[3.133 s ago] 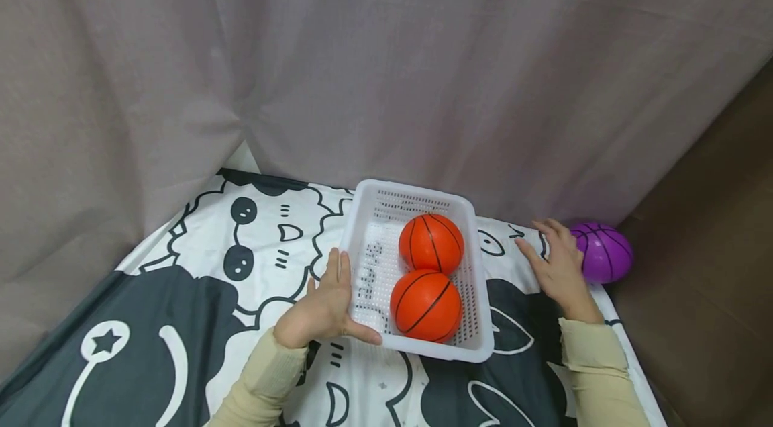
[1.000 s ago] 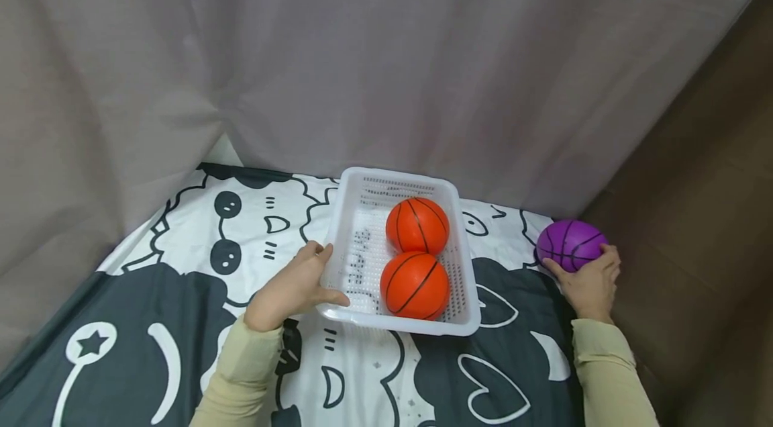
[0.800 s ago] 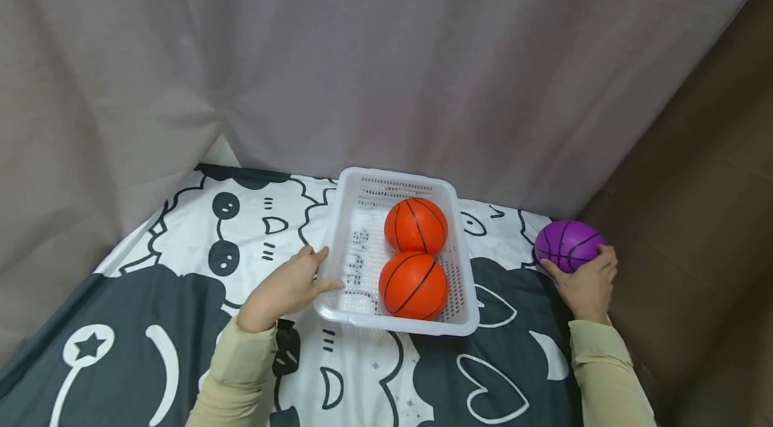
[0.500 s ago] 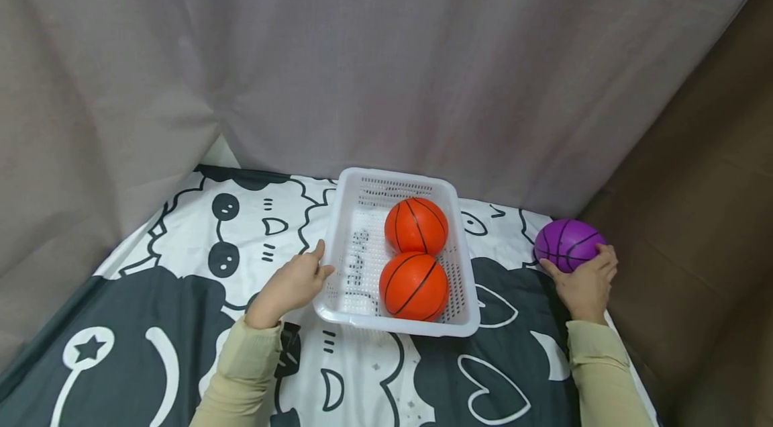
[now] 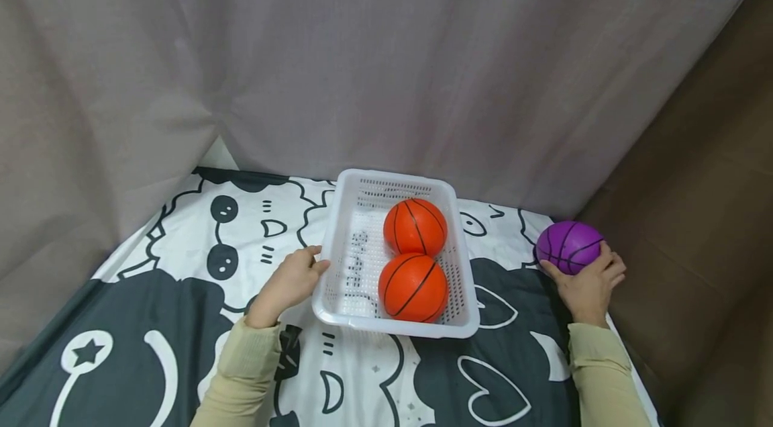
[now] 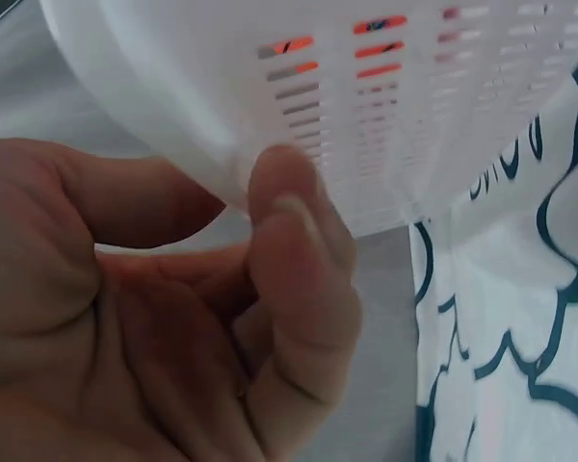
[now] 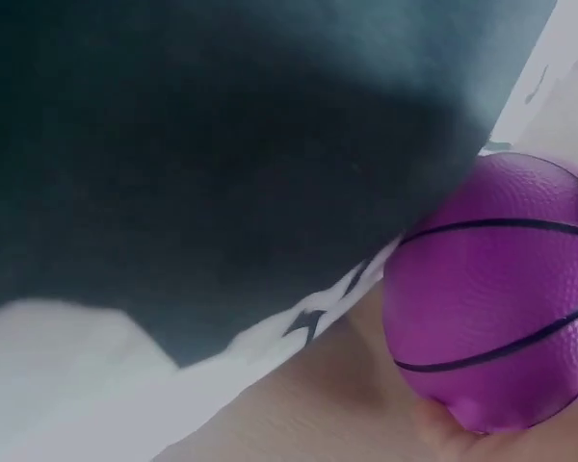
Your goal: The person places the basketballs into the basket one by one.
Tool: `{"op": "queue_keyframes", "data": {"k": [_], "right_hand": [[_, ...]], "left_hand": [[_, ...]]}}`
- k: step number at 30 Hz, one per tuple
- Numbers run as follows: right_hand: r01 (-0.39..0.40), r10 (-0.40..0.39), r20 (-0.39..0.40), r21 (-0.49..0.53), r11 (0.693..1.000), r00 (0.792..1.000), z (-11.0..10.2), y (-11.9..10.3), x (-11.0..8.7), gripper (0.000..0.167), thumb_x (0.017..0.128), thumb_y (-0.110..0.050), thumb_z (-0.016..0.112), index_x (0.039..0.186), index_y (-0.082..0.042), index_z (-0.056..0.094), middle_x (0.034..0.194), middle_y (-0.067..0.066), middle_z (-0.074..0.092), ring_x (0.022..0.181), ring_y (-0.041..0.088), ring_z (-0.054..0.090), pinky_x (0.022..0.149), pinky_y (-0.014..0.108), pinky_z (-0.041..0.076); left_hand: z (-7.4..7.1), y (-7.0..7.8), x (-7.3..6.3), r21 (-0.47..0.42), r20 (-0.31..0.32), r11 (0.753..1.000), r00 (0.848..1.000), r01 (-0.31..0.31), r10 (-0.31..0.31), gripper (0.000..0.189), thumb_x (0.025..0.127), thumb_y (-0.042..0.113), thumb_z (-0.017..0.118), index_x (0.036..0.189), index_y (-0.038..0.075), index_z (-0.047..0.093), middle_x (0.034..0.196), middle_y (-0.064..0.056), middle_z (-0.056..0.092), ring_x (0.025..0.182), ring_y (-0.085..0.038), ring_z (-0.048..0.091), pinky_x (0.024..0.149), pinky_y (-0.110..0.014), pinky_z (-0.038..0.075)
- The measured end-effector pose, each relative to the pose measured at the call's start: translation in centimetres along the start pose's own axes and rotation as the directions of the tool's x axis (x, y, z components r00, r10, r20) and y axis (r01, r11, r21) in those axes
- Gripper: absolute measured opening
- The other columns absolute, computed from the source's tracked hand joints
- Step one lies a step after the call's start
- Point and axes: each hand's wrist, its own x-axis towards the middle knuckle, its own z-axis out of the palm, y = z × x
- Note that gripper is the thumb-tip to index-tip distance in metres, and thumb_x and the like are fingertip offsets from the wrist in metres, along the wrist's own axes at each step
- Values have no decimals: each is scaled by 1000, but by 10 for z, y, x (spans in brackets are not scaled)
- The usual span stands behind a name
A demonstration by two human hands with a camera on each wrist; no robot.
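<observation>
A white perforated plastic basket (image 5: 395, 327) stands on the cloth in the middle of the head view. Inside it, one behind the other, lie two orange toy basketballs, the far one (image 5: 415, 227) and the near one (image 5: 413, 287). My left hand (image 5: 290, 285) pinches the basket's left rim; the left wrist view has the thumb and curled fingers (image 6: 299, 250) at the rim and outer wall. Over at the table's right edge, my right hand (image 5: 587, 286) grips a purple toy basketball (image 5: 566, 244) from its near right side. The right wrist view shows this ball (image 7: 491, 298) with fingers only partly visible.
A black-and-white cartoon-print cloth (image 5: 163, 306) covers the table. Grey curtain (image 5: 386, 64) hangs behind the basket, and a brown drape (image 5: 700, 246) borders the right side. The table's right edge runs beside the purple ball.
My right hand, earlier left of the purple ball with fingers spread, now grips it, and the ball sits slightly further left. My left hand's spread fingers and thumb have closed on the basket rim.
</observation>
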Motion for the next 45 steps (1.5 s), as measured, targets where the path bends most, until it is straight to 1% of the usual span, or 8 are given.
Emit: {"op": "queue_keyframes", "data": {"k": [2, 3, 10, 17, 27, 33, 39, 45], "right_hand": [[7, -8, 20, 16, 1000, 1000, -1, 0, 0, 123, 65, -41, 90, 154, -15, 9, 153, 21, 7, 139, 42, 10, 107, 65, 25], [11, -12, 28, 22, 1000, 1000, -2, 0, -1, 123, 65, -40, 90, 153, -14, 9, 154, 20, 6, 140, 42, 9, 108, 65, 23], [32, -33, 33, 35, 999, 999, -5, -3, -4, 124, 63, -36, 92, 152, -10, 10, 152, 20, 10, 138, 42, 12, 108, 64, 24], [-30, 28, 50, 38, 999, 998, -7, -3, -6, 122, 66, -40, 89, 151, -12, 6, 150, 20, 10, 137, 42, 13, 108, 64, 25], [-40, 41, -16, 32, 999, 999, -6, -8, -8, 122, 60, -43, 92, 148, -8, 15, 143, 24, 20, 132, 43, 20, 107, 59, 28], [-122, 121, 24, 56, 991, 992, -9, -10, -7, 122, 62, -51, 88, 149, -11, 13, 147, 22, 19, 135, 41, 20, 107, 60, 29], [-126, 118, 66, 135, 983, 991, -16, -27, -5, 121, 64, -54, 85, 151, -17, 11, 151, 19, 17, 138, 39, 20, 110, 60, 26], [-58, 44, 78, 189, 980, 996, -25, -60, -5, 119, 64, -51, 87, 151, -21, 11, 153, 13, 17, 140, 35, 19, 110, 59, 26]], "left_hand": [[2, 0, 1, -24, 3, 999, 1000, 22, -22, 43, 100, 14, 49, 136, -10, 47, 84, -14, 63, 65, -19, 58, 55, -30, 48], [3, 0, 1, -20, 3, 999, 1000, 29, -29, 43, 101, 14, 49, 135, -11, 47, 84, -14, 63, 66, -19, 59, 56, -31, 49], [6, 0, 2, 51, -13, 998, 1000, 28, -27, 44, 102, 16, 45, 137, -11, 44, 109, -25, 64, 84, -24, 64, 74, -43, 54], [6, 1, 2, 49, -17, 998, 999, 31, -30, 45, 102, 16, 46, 138, -11, 43, 111, -25, 64, 86, -25, 65, 76, -44, 54], [6, 3, 0, 70, -20, 997, 999, 33, -31, 48, 102, 16, 45, 140, -12, 40, 122, -30, 59, 104, -35, 63, 89, -52, 50], [7, 6, -2, 98, -28, 994, 999, 42, -39, 48, 102, 17, 45, 140, -12, 40, 126, -31, 57, 110, -38, 60, 92, -53, 48], [7, 7, -3, 130, -22, 991, 999, 34, -31, 52, 102, 18, 45, 142, -14, 36, 139, -30, 47, 120, -39, 54, 96, -53, 45], [8, 7, -1, 162, -9, 986, 1000, 25, -24, 55, 102, 20, 45, 144, -14, 30, 145, -27, 39, 104, -30, 60, 82, -46, 50]]}}
